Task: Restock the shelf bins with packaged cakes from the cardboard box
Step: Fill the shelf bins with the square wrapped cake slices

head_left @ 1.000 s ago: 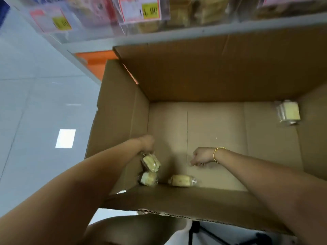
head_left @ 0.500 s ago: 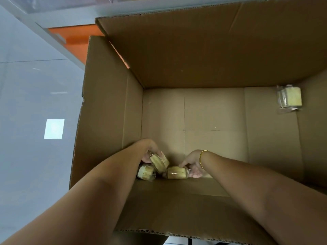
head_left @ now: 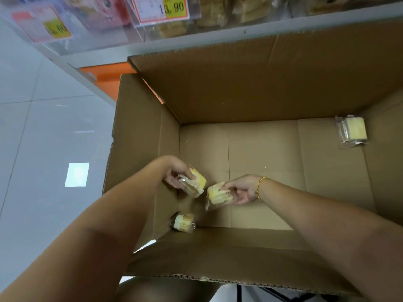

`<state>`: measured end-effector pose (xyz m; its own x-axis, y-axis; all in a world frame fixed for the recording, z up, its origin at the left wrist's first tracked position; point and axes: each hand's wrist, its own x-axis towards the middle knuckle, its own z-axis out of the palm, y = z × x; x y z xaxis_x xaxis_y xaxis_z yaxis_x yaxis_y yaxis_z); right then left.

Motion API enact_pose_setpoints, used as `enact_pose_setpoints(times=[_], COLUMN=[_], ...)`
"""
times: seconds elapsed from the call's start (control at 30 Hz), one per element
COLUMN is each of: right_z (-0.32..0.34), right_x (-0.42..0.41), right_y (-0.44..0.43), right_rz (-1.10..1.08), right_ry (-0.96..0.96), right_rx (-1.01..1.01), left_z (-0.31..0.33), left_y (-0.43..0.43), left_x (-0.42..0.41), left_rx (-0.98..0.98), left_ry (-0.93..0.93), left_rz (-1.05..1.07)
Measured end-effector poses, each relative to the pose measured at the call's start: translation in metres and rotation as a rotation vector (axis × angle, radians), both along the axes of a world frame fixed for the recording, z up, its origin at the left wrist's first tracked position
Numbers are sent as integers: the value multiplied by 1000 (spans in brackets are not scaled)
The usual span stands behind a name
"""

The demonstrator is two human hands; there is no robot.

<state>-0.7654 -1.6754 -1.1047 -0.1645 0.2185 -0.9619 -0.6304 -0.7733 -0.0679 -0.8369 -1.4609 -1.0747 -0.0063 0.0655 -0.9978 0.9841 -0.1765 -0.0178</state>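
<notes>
A: Left hand?
B: The left hand (head_left: 178,175) is gripping one wrapped cake (head_left: 195,185), with its fingers curling round the wrapper. It is sitting inside the cardboard box (head_left: 261,83), near the left wall.

A: Right hand?
B: The right hand (head_left: 242,189) is pinching a second wrapped cake (head_left: 218,196) between thumb and fingers, just beside the first. A gold bracelet (head_left: 260,187) is showing at that wrist.

A: Other stock in the box?
B: A third cake (head_left: 183,222) is lying on the box floor in the near left corner, below both hands. A fourth cake (head_left: 352,131) is lying against the far right corner, well apart from the others.

A: Shelf?
B: The clear shelf bins (head_left: 218,16) are running above the box's far flap, with packaged goods blurring behind them. A price tag (head_left: 165,7) is hanging in front, reading 13.90.
</notes>
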Motion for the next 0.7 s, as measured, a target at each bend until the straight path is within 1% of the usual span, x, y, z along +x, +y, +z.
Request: enact_pose_setpoints(times=[0.1, 0.2, 0.33, 0.43, 0.5, 0.6, 0.7], right_z=[30, 71, 136, 173, 193, 215, 228], right_x=[45, 80, 103, 107, 103, 96, 92], right_y=[-12, -26, -48, -67, -76, -85, -90], right_rz=[-158, -327, -619, -744, -821, -897, -980], right_ry=[-172, -267, -266, -286, -281, -270, -254], right_rx=[129, 285, 491, 642, 708, 766, 782], left_z=[37, 80, 140, 182, 203, 226, 242], left_y=[12, -4, -34, -52, -64, -83, -92], left_x=[14, 24, 35, 41, 42, 42, 40], left_rx=[28, -68, -222, -301, -319, -313, -285], left_ry=[-172, -329, -576, -707, -776, -873, -962], left_rz=[292, 525, 771, 952, 1012, 992, 964])
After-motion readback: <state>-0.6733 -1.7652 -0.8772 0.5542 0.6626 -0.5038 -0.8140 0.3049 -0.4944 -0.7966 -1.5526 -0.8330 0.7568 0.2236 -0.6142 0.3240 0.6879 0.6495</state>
